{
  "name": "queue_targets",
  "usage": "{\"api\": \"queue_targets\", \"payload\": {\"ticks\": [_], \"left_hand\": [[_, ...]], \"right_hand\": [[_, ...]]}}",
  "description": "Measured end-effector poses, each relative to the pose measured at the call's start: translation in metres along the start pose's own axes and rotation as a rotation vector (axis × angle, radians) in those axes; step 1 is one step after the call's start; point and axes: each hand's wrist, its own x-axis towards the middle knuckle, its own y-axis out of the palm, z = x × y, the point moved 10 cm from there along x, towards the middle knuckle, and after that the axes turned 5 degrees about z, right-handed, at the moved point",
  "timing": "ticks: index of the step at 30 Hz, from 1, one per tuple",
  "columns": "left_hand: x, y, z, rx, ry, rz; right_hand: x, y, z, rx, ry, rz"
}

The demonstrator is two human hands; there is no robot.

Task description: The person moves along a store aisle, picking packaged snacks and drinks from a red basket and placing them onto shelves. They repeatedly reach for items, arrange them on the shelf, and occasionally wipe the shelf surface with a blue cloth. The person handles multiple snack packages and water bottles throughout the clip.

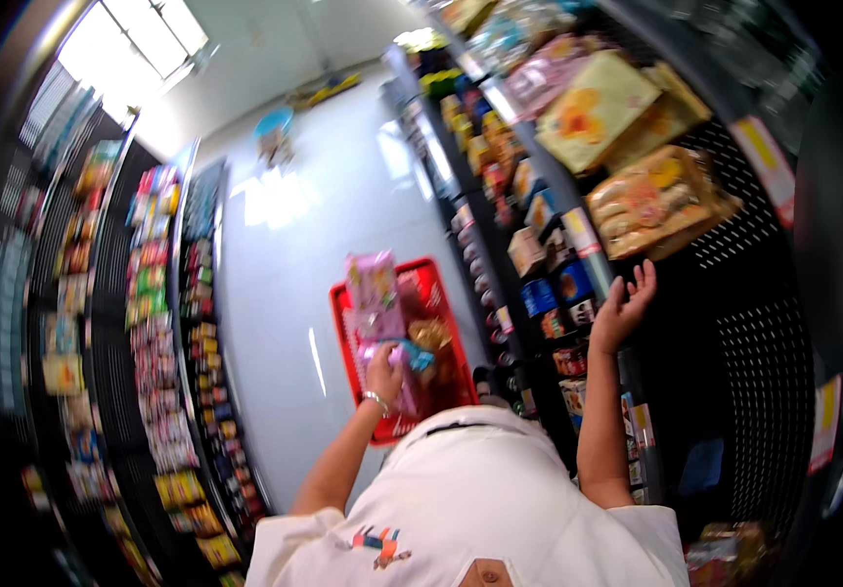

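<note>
My left hand, with a bracelet at the wrist, is over a red plastic shopping basket and touches a pink package in it; whether the fingers grip it is blurred. The basket also holds a taller pink printed package, a blue wrapper and a golden-brown package. My right hand is raised at the edge of a black perforated shelf, fingers apart and holding nothing. Just beyond it lie a clear pack of bread rolls and a yellow package.
Stocked shelves stand on both sides of the aisle, with snack packets at left and small boxes and jars at right. A blue basin is on the grey floor by the far wall, near a yellow object.
</note>
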Motion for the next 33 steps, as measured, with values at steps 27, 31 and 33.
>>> {"api": "queue_targets", "payload": {"ticks": [27, 31, 33], "left_hand": [[-0.075, 0.028, 0.215, -0.253, -0.701, -0.003], [-0.070, 0.038, 0.229, -0.233, -0.698, 0.002], [-0.066, 0.033, 0.224, -0.111, -0.701, 0.012]], "right_hand": [[-0.474, 0.225, -0.105, -0.082, 0.791, 1.802], [-0.487, 0.254, -0.121, -0.005, 0.757, 1.697], [-0.491, 0.267, -0.135, -0.022, 0.768, 1.644]]}}
